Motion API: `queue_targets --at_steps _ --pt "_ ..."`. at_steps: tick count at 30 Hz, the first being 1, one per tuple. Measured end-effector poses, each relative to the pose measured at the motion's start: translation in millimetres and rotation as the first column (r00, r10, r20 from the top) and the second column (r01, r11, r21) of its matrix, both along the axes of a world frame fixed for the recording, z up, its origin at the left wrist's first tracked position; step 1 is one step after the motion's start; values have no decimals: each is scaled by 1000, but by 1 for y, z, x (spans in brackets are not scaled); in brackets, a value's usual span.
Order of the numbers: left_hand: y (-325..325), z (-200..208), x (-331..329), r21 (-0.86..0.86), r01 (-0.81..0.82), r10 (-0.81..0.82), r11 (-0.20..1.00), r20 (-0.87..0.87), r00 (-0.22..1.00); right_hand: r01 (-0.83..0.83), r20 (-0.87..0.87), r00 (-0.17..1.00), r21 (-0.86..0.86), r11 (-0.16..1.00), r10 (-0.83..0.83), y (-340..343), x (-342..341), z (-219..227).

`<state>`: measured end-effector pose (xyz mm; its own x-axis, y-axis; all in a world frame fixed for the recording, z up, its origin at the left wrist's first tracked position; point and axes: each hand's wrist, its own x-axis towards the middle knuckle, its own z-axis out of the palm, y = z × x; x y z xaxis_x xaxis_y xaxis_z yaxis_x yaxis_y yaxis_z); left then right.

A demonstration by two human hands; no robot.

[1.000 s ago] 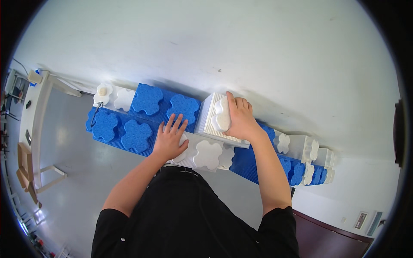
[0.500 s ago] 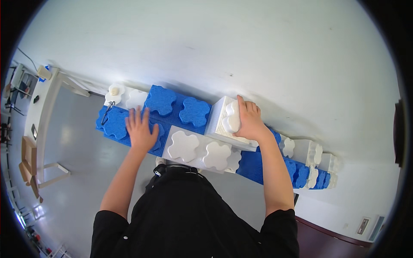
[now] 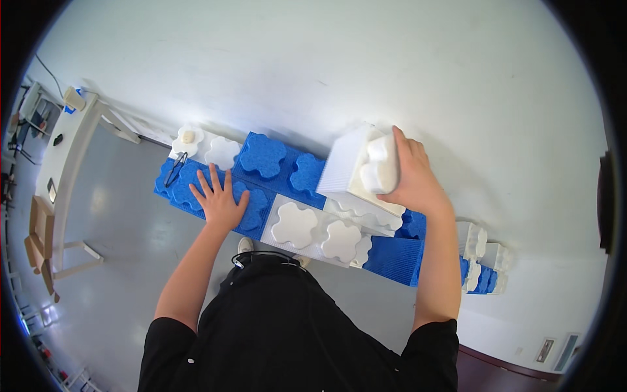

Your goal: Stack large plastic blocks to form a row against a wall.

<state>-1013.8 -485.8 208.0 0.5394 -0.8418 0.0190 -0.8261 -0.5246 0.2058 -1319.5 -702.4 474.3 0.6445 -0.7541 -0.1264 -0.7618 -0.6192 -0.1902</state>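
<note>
My right hand grips a large white foam building block with ribbed sides and clover-shaped studs. The block is tilted and raised above the row; another white block shows below it. My left hand lies open, fingers spread, on a blue block at the front of the row. A white block with two large studs sits to its right. Behind is a blue block with two studs.
Black-framed glasses rest at the row's left end. Lower blocks continue right along the wall. At the left stands a white table with a phone on it, an open cardboard box beside it.
The white block in my right hand has come up and to the right, uncovering more of the white block beneath. My left hand stays on the blue block. The view has shifted slightly.
</note>
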Motion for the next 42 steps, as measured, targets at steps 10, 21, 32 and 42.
queue_targets --at_steps 10,21,32,42 --pt "-3 -1 -2 -68 22 -26 997 -66 998 -3 -158 987 66 998 13 16 92 -45" --pt "-2 3 -2 -56 23 -28 998 -89 996 -49 -172 984 23 999 52 10 90 -71" --pt "-2 -4 -2 -111 30 -38 993 -70 997 13 -234 972 122 992 16 1 96 -99" --pt "-4 -1 -4 -93 8 -18 996 -102 995 14 -248 969 116 993 15 5 100 -78"
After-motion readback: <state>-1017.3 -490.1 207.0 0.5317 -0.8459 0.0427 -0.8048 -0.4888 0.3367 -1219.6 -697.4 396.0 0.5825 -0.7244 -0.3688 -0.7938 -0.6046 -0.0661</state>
